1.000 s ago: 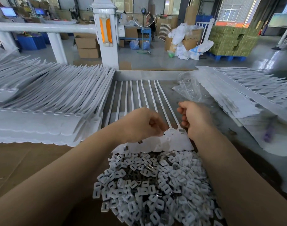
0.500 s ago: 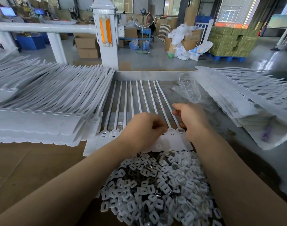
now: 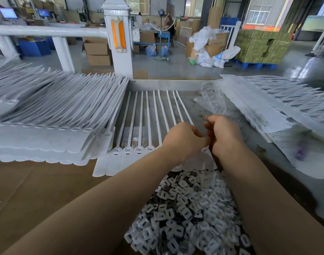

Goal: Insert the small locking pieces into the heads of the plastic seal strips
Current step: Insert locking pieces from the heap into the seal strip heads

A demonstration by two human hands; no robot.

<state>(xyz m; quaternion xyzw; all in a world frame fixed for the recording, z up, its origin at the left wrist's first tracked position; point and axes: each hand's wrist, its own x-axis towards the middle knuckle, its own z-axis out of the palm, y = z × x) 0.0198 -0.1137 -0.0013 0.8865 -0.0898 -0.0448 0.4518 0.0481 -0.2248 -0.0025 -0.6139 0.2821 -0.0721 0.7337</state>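
My left hand and right hand curl together over the right-end heads of the joined seal strips; whether they pinch a locking piece I cannot tell. Next I would judge: seat it, then draw from the pile of locking pieces.

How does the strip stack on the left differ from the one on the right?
The left stack is taller, its tails fanned toward the railing; the right stack lies lower, its tails pointing right. A clear plastic bag lies against the right stack, none against the left. Both hold white seal strips.
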